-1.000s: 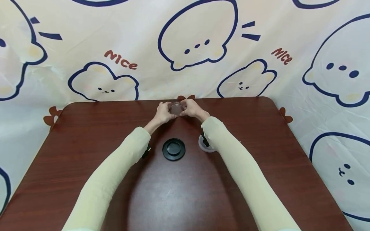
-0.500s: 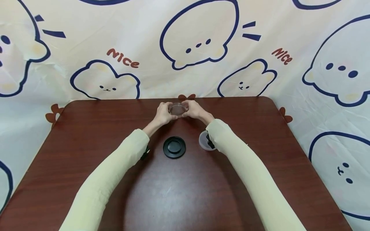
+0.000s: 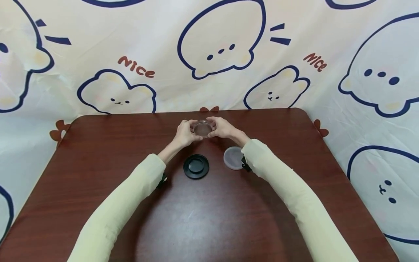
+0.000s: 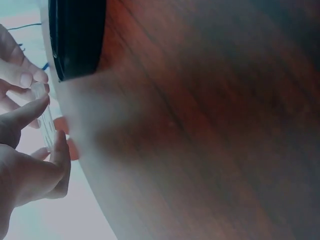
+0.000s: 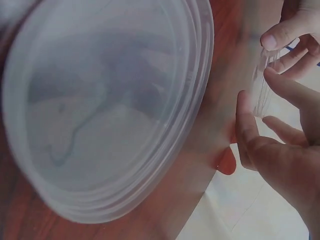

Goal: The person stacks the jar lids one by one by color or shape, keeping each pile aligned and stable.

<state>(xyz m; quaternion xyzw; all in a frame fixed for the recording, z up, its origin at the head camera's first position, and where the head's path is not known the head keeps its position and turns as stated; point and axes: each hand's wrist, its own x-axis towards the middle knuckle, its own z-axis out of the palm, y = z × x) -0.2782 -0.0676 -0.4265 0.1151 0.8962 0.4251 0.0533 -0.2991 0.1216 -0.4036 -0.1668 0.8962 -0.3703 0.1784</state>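
Observation:
A clear, shallow round dish like a petri dish (image 3: 203, 129) is held between both hands near the table's far edge. My left hand (image 3: 186, 134) grips its left rim, thumb in front and fingers behind. Opposite it, my right hand (image 3: 224, 129) pinches the right rim. Seen edge-on in the right wrist view, the clear dish (image 5: 261, 90) lies between the fingertips of the two hands. The left wrist view also catches its thin side wall (image 4: 47, 125), partly covered by fingers.
A black round disc with a raised centre (image 3: 196, 166) lies on the brown table (image 3: 193, 222), nearer than the hands. To its right is a translucent white round lid or shallow tub (image 3: 233, 158), partly under the right wrist. A patterned cloth (image 3: 196, 94) hangs behind the table.
Both hands have drawn the clear dish slightly nearer and a little to the right. My right forearm has shifted right, uncovering more of the white round piece.

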